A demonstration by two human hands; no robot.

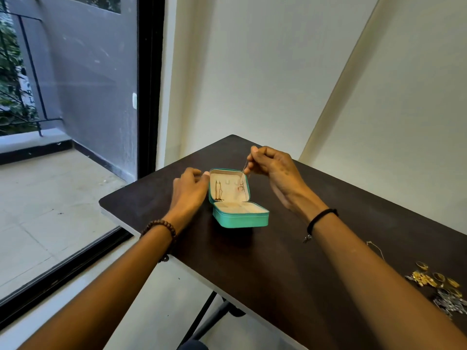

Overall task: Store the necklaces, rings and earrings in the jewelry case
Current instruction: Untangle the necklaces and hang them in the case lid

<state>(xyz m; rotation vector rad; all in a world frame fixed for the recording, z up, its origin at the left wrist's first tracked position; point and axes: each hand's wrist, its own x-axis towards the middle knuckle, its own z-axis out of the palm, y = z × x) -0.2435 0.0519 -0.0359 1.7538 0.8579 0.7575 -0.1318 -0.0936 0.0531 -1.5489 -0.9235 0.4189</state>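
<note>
Directly above the raised lid of the open jewelry case, the right hand pinches a thin necklace, its chain hanging steeply down to the right-side hooks; the left hand grips the lid's left edge, steadying it.

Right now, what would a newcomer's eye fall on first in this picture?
A small teal jewelry case stands open at the middle of the dark brown table, the left hand holding its lid's left edge. Above the lid, a thin metal chain hangs from the grip of the right hand. A heap of gold rings and silver pieces lies at the table's right near edge.
</note>
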